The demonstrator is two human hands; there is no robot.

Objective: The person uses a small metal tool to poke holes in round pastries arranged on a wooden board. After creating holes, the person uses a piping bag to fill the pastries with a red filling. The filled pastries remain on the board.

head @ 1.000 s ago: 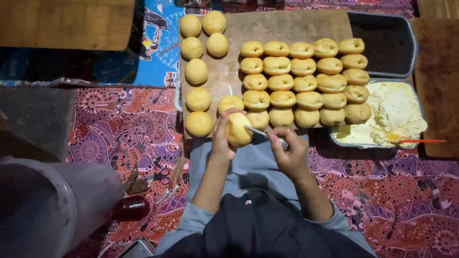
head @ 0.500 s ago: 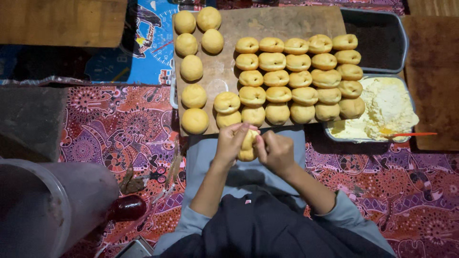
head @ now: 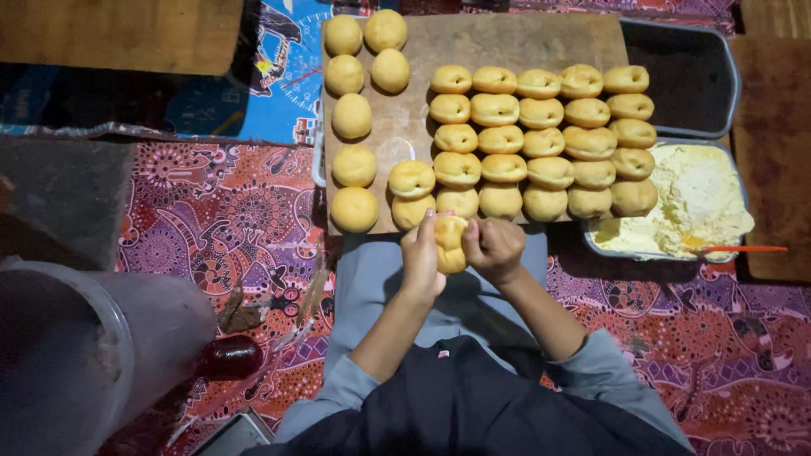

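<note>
Head view: both hands, left hand (head: 420,253) and right hand (head: 494,247), grip one bun (head: 449,242) at six o'clock of the wooden board (head: 507,38); cream tray (head: 701,198) at three o'clock.

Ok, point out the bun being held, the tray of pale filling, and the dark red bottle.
bun (head: 450,243): head view, on its golden crust between both hands.
tray of pale filling (head: 610,251): head view, on its near rim.
dark red bottle (head: 228,357): head view, on its rounded body.
</note>
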